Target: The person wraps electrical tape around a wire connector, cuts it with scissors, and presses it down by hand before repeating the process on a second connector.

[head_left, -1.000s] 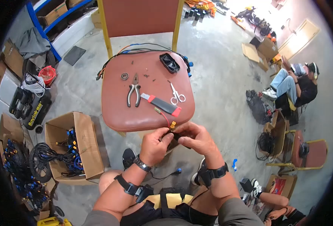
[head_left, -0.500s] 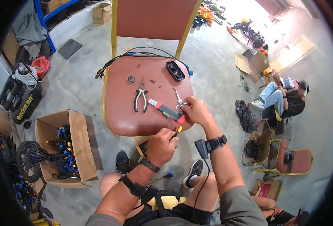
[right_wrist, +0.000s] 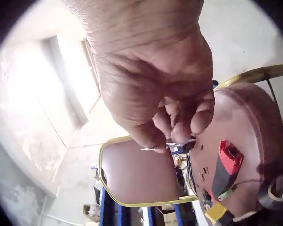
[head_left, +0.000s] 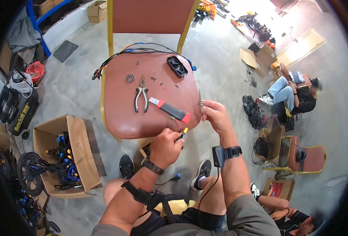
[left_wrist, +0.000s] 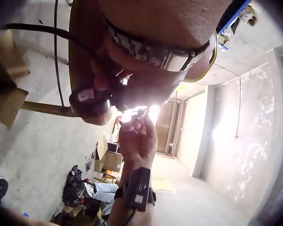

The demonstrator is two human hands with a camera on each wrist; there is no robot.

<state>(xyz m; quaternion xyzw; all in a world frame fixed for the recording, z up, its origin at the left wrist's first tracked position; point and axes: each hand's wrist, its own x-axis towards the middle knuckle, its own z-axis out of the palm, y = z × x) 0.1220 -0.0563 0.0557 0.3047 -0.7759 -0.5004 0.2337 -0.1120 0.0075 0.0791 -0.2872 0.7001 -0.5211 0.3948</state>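
My left hand (head_left: 165, 147) holds a black cable end with a yellow connector (head_left: 185, 130) just off the front edge of the chair seat (head_left: 120, 125). From that grip a thin red wire (head_left: 180, 123) with a green tip reaches over the seat. At the seat's right edge my right hand (head_left: 217, 117) pinches a small pair of scissors (right_wrist: 172, 145), mostly hidden by the fingers. Between the hands and the chair back lie a utility knife (head_left: 168, 109) with a red-and-black handle, pliers (head_left: 141, 96), a metal ring (head_left: 130, 78) and a black plastic shell (head_left: 176, 67).
Cables (head_left: 142, 50) run along the back of the seat. A cardboard box (head_left: 85, 153) of blue-and-yellow-tipped cables stands on the floor at left, beside a black machine (head_left: 22, 112). At right are a seated person (head_left: 300, 96), another chair (head_left: 311, 161) and, lower down, a second person (head_left: 296, 220).
My right hand left the connector, reached to the scissors on the seat, picked them up and drew them to the seat's right edge. The left hand kept hold of the cable.
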